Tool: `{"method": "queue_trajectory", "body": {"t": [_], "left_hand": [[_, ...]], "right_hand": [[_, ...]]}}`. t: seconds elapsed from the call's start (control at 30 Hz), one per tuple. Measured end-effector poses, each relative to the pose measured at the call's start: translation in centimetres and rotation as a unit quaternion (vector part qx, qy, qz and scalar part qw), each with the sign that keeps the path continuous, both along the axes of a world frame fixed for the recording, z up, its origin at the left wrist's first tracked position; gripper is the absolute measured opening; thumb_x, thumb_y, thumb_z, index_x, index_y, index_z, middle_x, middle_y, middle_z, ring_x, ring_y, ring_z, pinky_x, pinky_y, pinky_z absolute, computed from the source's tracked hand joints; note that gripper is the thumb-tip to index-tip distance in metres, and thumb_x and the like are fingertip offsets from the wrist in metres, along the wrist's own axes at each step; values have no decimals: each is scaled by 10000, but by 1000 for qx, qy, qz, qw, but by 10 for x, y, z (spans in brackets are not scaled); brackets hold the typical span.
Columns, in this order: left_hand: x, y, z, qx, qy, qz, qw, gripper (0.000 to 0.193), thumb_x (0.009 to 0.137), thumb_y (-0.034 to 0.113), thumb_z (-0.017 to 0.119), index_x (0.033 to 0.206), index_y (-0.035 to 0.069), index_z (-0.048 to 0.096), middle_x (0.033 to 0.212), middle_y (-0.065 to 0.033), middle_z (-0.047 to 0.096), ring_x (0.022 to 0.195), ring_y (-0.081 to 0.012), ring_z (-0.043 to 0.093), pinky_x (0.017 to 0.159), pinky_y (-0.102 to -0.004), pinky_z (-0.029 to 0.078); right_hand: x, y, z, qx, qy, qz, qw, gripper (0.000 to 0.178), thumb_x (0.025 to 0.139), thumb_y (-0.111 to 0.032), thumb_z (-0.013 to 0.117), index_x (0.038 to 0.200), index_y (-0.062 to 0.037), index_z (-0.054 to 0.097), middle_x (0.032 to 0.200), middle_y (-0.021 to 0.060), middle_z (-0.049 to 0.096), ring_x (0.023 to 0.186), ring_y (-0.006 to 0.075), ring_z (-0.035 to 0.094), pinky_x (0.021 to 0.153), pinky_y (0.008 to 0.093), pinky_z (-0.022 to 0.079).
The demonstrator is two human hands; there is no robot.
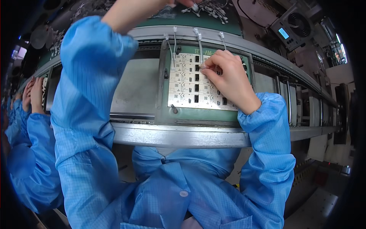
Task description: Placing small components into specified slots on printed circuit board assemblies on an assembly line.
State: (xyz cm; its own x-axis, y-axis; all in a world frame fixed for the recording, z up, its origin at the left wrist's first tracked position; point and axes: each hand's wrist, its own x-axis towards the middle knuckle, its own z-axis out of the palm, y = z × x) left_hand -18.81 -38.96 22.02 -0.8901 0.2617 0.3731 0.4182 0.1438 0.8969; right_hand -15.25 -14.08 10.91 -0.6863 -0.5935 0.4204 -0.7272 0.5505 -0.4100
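Note:
My right hand (228, 72) is over a panel of white printed circuit boards (183, 100), with thumb and forefinger pinched on the end of a white cable (200, 45) at a black connector. The panel sits in a green fixture (206, 111). More short white cables (175, 38) rise from its far side, their plugs lying over the rail. My left arm stretches far forward. My left hand (186, 3) is mostly cut off by the upper edge; its fingertips are beside a small white plug, and whether they grip it does not show.
Behind the rail, a pile of loose white cables (213, 10) lies on a green surface. A metal conveyor rail (183, 136) runs between me and the fixture. At the far right stands a device with a fan and lit display (284, 33). Another person's hands (35, 93) work at the left.

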Motion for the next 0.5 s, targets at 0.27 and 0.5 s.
{"method": "queue_trajectory", "body": {"t": [0.27,0.5], "left_hand": [[64,3,-72,-294,391,176,854,112,915,184,707,938,137,608,796,-15,684,776,-220,663,781,-408,467],[112,18,-116,-424,364,214,801,127,814,149,660,938,178,667,893,60,657,961,-180,609,993,-545,361]], "right_hand": [[8,5,18,114,59,53,990,88,877,-137,726,898,-52,714,905,40,624,911,241,579,863,355,380],[-54,22,30,-25,-20,-51,998,164,931,-133,711,1035,-7,726,927,66,696,848,159,656,750,303,522]]}}
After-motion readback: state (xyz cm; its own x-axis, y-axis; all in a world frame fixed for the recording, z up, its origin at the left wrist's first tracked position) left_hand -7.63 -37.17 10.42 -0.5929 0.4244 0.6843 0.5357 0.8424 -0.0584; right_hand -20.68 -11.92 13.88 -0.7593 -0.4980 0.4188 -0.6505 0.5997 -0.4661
